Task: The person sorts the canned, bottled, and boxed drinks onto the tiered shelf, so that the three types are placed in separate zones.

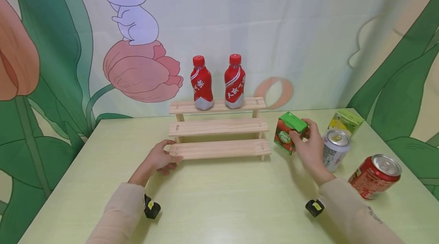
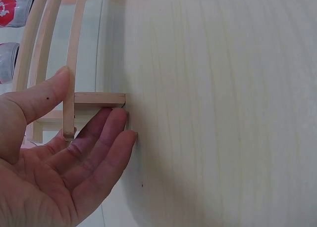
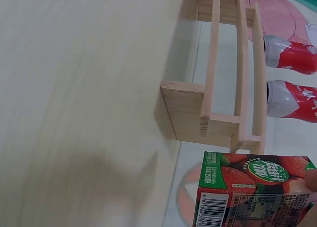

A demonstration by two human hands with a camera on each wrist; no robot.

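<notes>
My right hand (image 1: 311,150) grips a green and red strawberry juice box (image 1: 284,136), held up just right of the three-tier wooden rack (image 1: 219,150). The right wrist view shows the box's printed side and barcode (image 3: 212,211), with only a bit of the fingers at the edge. At the rack's lower left end, my left hand (image 1: 162,157) holds the bottom step. In the left wrist view its thumb lies on the step's edge, with the fingers beside the leg (image 2: 99,98). Two red bottles, one left (image 1: 202,85) and one right (image 1: 235,84), stand on the top step.
On the table's right side stand a white can (image 1: 336,150), a yellow-green carton (image 1: 346,122) behind it, and a red can (image 1: 375,175) nearer the front. A printed curtain (image 1: 212,15) hangs behind the table (image 1: 223,206).
</notes>
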